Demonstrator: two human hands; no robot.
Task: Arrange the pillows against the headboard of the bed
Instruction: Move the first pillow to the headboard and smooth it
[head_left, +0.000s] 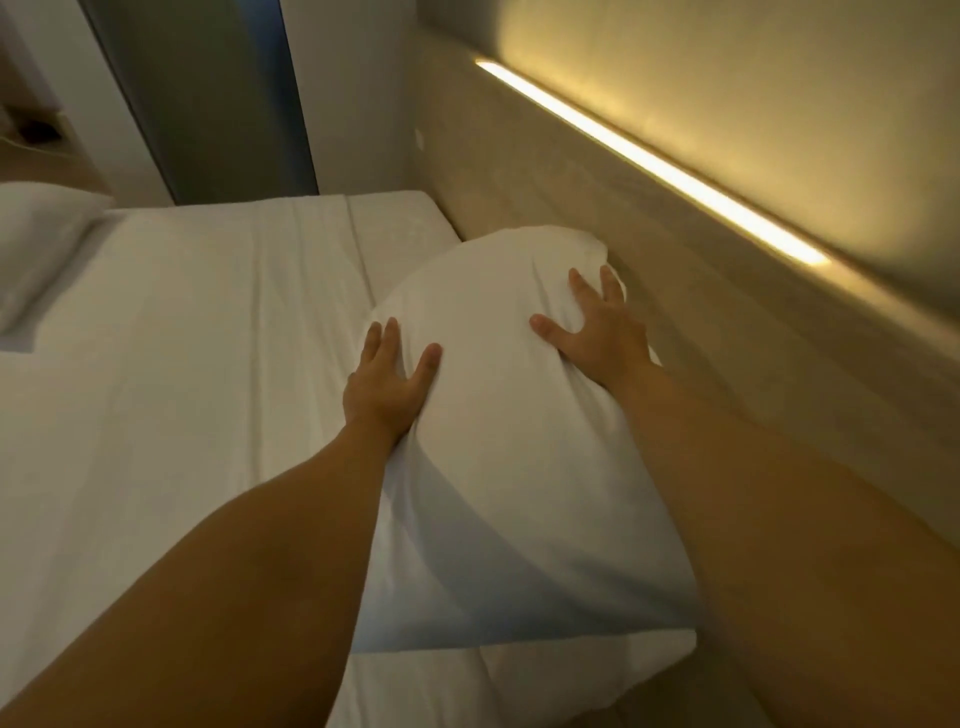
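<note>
A plump white pillow (498, 415) lies on the bed beside the beige headboard (649, 249), its right edge near or touching it. My left hand (387, 382) rests flat on the pillow's left side with fingers spread. Pressed on the upper right part of the pillow, close to the headboard, is my right hand (597, 327), fingers also apart. Beneath this pillow, at the bottom, part of another white pillow (545, 680) shows. A third white pillow (36, 249) lies at the far left edge of the bed.
The white sheet (208, 322) covers the mattress to the left. A lit warm light strip (649, 166) runs along the headboard's top. A grey and blue curtain (223, 93) hangs beyond the bed's far end.
</note>
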